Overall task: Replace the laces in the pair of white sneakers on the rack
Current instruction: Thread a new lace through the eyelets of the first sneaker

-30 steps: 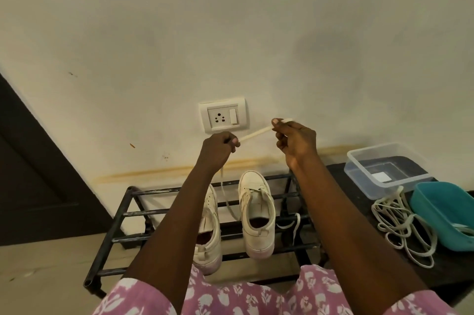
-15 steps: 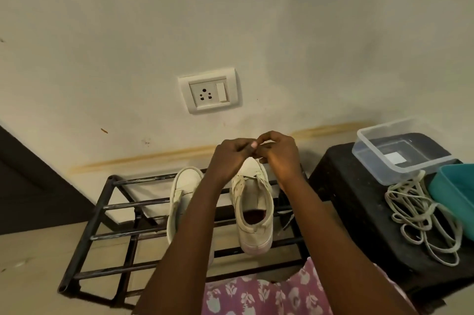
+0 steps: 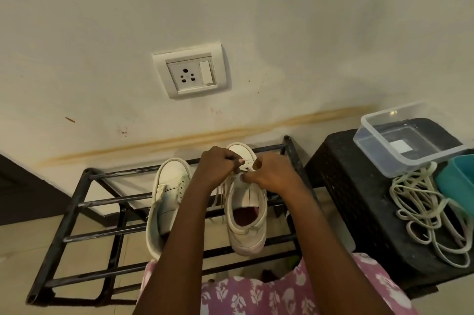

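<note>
As hands (image 3: 218, 169) (image 3: 273, 177) pinch lace (image 3: 243, 169), sneaker (image 3: 247, 230) points toward wall (image 3: 256, 19) (heel near).

No text, label, brand or number can be read anywhere.

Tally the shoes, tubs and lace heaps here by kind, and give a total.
White sneakers: 2
Tubs: 2, the clear tub and the teal tub
Heap of loose laces: 1 (single laces cannot be counted)
Total: 5
</note>
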